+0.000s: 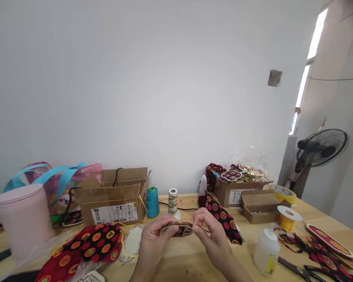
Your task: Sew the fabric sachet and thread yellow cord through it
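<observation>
My left hand holds a small flat ornament with a pale cut-out pattern and a dark edge, tilted so mostly its narrow side shows. The thumb lies across its front. At the ornament's right end my right hand is closed in a pinch, and a thin dark cord comes out by its fingers. What lies between the fingertips is mostly hidden. Behind the hands stand a spool of patterned ribbon and a cone of teal thread. A white oval piece lies left of my left hand.
Dark patterned fabric lies at left before a cardboard box and a pink canister. At right are a glue bottle, scissors, a yellow cord spool and a box of ornaments.
</observation>
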A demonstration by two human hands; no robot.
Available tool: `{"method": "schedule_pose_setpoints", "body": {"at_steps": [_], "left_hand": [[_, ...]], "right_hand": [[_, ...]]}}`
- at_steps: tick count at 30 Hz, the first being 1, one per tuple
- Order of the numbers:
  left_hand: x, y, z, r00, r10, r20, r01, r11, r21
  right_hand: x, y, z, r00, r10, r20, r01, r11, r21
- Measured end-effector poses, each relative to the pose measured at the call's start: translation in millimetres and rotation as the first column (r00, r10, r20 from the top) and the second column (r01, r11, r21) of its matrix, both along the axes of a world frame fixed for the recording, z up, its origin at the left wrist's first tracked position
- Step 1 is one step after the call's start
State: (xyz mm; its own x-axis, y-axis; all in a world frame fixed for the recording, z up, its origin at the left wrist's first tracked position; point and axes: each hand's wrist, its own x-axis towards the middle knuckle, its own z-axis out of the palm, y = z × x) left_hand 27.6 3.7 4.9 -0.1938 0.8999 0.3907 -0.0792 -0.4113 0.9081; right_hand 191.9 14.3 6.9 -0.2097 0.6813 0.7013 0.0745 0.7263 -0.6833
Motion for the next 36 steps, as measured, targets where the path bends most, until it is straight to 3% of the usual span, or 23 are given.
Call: {"method": "schedule_pose_setpoints", "body": {"at_steps": [5,9,12,16,19,23,29,32,36], "left_hand": [[1.1,-0.5,0.1,0.986,-0.012,0.165,0.023,0.998,-0.062],[0.8,0.1,-0.7,0.941,-0.038,0.336,0.074,0.993,-0.093],[-1.6,0.9,-2.5,0.86,-0.044,0.509,0.104,0.99,-0.09],[-5.7,2.1,-2.9,0.717,-0.083,0.692,0.185,0.98,-0.075],[-5.6,2.4,-1.9,0.655,-0.108,0.748,0.234,0.97,-0.065],[-1.0,2.0,-1.5,0.661,-0.14,0.738,0.255,0.966,-0.045],[7.5,1.1,-5.3,0.715,-0.195,0.671,0.304,0.952,-0.047],[10.6,-0.5,-5.6,0.736,-0.209,0.644,0.319,0.946,-0.058],[12.7,-3.2,-1.2,0.764,-0.261,0.591,0.368,0.927,-0.066]], "right_hand": [[5.9,5.5,3.1,0.907,-0.034,-0.419,-0.084,0.961,-0.262],[4.2,4.9,3.9,0.834,0.036,-0.551,-0.212,0.942,-0.259],[1.2,2.1,0.6,0.872,0.051,-0.486,-0.196,0.948,-0.252],[-1.5,-1.3,-3.8,0.975,-0.068,-0.21,0.01,0.963,-0.268],[-5.9,-3.7,-5.2,0.993,-0.072,-0.095,0.052,0.979,-0.199],[-13.3,-6.9,-7.1,0.998,-0.059,-0.038,0.056,0.996,-0.076],[-15.6,-11.8,-5.7,0.982,-0.182,0.057,0.18,0.983,0.046],[-13.2,-10.7,-4.3,0.971,-0.237,0.009,0.237,0.971,0.024],[-8.7,-4.0,-6.0,0.964,-0.227,-0.137,0.205,0.965,-0.162]]}}
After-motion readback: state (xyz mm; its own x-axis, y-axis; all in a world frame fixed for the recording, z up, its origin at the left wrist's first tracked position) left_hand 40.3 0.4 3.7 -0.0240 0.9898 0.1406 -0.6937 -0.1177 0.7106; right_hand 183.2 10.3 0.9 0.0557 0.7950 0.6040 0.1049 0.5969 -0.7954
